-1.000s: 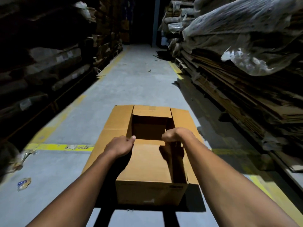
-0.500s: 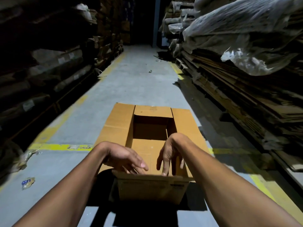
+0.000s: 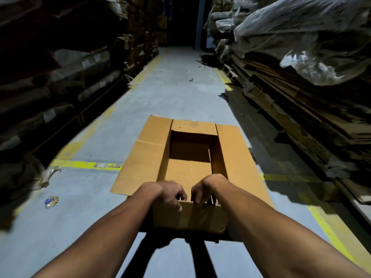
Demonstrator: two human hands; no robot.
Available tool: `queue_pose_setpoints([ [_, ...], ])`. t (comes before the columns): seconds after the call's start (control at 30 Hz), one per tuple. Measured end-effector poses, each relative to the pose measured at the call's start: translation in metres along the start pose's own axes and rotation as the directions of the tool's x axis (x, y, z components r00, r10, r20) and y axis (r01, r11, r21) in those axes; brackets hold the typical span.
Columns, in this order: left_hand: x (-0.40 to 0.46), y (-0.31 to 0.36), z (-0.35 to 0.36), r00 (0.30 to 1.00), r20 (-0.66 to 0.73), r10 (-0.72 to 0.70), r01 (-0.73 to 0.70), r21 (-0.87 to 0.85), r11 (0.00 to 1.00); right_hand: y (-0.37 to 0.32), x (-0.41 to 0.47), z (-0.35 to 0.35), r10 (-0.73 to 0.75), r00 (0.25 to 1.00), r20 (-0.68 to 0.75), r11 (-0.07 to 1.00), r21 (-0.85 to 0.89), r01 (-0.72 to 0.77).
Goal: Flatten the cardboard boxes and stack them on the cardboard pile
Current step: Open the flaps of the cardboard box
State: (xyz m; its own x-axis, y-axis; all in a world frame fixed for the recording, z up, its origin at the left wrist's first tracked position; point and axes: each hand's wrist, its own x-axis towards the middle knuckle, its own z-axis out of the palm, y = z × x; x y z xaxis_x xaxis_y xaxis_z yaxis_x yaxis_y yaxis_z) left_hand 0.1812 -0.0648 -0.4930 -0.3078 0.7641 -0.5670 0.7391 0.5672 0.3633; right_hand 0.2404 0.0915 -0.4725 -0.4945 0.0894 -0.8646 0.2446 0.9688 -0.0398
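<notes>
**Two hands on the near wall of an open box**

Two bare hands hold the same brown cardboard box point(image 3: 186, 157), which stands open on the grey concrete floor point(image 3: 176, 97) of a dim aisle. The left hand point(image 3: 169, 194) grips the top edge of the near wall, with the fingers curled over it into the box and the thumb on the outer side. The right hand point(image 3: 202, 190) is just beside it, to its right, and its fingers are also hooked over the same edge. Both hands nearly touch each other at the middle of this wall.

Beyond the hands the box opens away from the person: a long flap lies out flat to the left of the left hand, another to the right of the right hand, and a short flap lies at the far end. The inside is in shadow.

Far to the right of the right hand rises the tall pile of flat brown cardboard sheets point(image 3: 301, 109), well apart from the box. To the left of the left hand a yellow painted line point(image 3: 84, 165) crosses the floor, and a small crushed wrapper point(image 3: 51, 201) lies nearer the person.
</notes>
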Motion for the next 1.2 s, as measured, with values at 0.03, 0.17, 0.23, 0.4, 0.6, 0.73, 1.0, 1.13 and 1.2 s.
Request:
queue_pose_setpoints([
  [0.03, 0.0, 0.0, 0.001, 1.0, 0.007, -0.012, 0.012, -0.013, 1.0, -0.001, -0.003, -0.001, 0.007, 1.0, -0.006, 1.0, -0.016, -0.007],
  [0.17, -0.013, -0.003, 0.001, 0.987, 0.129, -0.091, 0.12, -0.238, 0.964, 0.004, -0.007, -0.006, -0.001, 0.986, 0.168, 0.987, 0.158, -0.026],
  [0.23, -0.021, -0.002, 0.001, 0.954, 0.283, -0.096, 0.203, -0.381, 0.902, 0.007, -0.006, -0.005, -0.055, 0.976, 0.212, 0.932, 0.361, -0.026],
  [0.4, -0.013, -0.008, -0.001, 0.966, 0.225, -0.127, 0.208, -0.388, 0.898, 0.019, 0.007, -0.011, -0.007, 0.941, -0.338, 0.943, 0.31, 0.118],
  [0.6, 0.005, -0.027, -0.008, 0.707, -0.627, -0.326, 0.477, 0.084, 0.875, 0.027, 0.012, -0.015, 0.25, 0.621, -0.743, 0.968, 0.172, -0.185],
  [0.73, 0.004, -0.04, 0.002, 0.659, -0.549, -0.515, 0.566, -0.091, 0.82, 0.044, 0.021, -0.001, 0.394, 0.665, -0.634, 0.919, 0.265, -0.292],
  [1.0, -0.018, -0.027, -0.033, 0.783, 0.079, -0.618, 0.622, -0.131, 0.772, 0.039, -0.021, -0.01, 0.411, 0.892, -0.189, 0.873, -0.2, -0.445],
  [1.13, -0.013, -0.035, -0.027, 0.709, -0.232, -0.666, 0.669, -0.079, 0.739, 0.055, -0.01, -0.011, 0.493, 0.841, -0.225, 0.866, 0.034, -0.499],
  [1.2, -0.005, -0.036, -0.02, 0.642, -0.431, -0.634, 0.66, -0.11, 0.743, 0.067, 0.001, -0.011, 0.498, 0.68, -0.538, 0.867, 0.323, -0.379],
])
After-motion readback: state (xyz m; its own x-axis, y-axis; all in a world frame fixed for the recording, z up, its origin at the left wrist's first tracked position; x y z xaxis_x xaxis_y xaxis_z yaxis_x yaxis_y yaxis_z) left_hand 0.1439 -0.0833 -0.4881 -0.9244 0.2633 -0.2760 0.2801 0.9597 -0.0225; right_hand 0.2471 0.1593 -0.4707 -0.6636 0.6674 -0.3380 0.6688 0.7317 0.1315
